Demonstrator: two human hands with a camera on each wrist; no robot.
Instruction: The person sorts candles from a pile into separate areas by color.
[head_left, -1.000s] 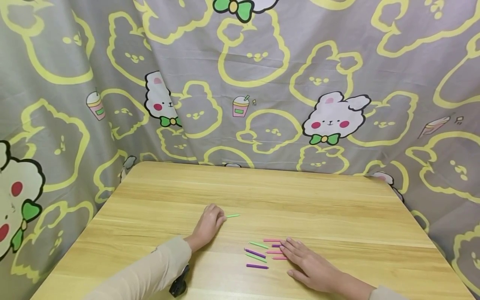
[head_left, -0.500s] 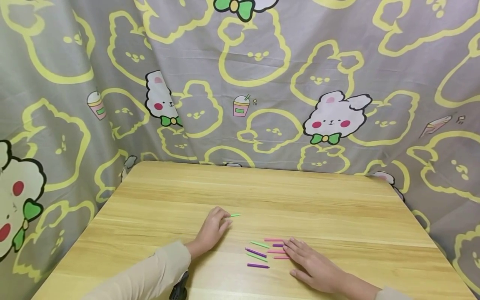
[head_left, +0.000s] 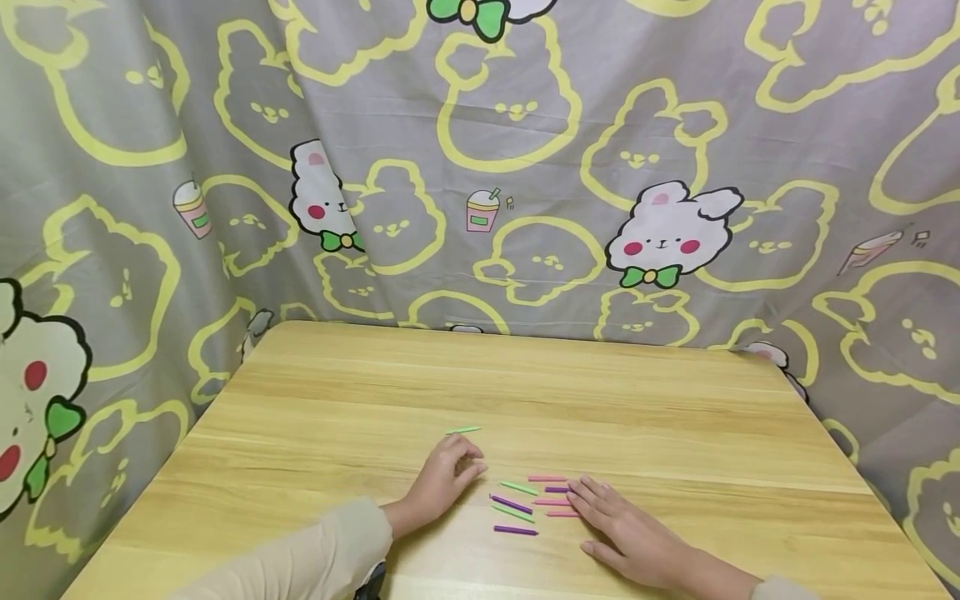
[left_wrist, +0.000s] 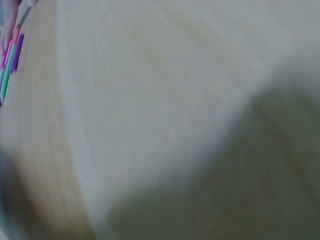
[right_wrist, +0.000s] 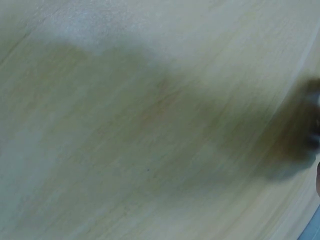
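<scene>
My left hand (head_left: 444, 477) hovers over the middle of the table, fingers loosely bent, with nothing visible in them. Just beyond it lies a single thin green stick (head_left: 463, 430). To its right is a loose group of thin sticks: two green ones, one of them a green stick (head_left: 519, 488), several purple ones such as the front purple stick (head_left: 516, 530), and pink ones such as the back pink stick (head_left: 547, 479). My right hand (head_left: 626, 531) rests flat, straight fingertips covering the right ends of the pink sticks and one purple stick. The left wrist view catches a purple stick (left_wrist: 17, 54) at its edge.
The wooden table (head_left: 637, 400) has a light, smooth top. A grey curtain (head_left: 525, 275) with cartoon animals hangs along its back and sides. Mostly table surface (right_wrist: 125, 125) and shadow fill the right wrist view.
My left hand has let go of the single green stick, leaving it on the table, and has moved right and nearer toward the group. My right hand stays nearly still.
</scene>
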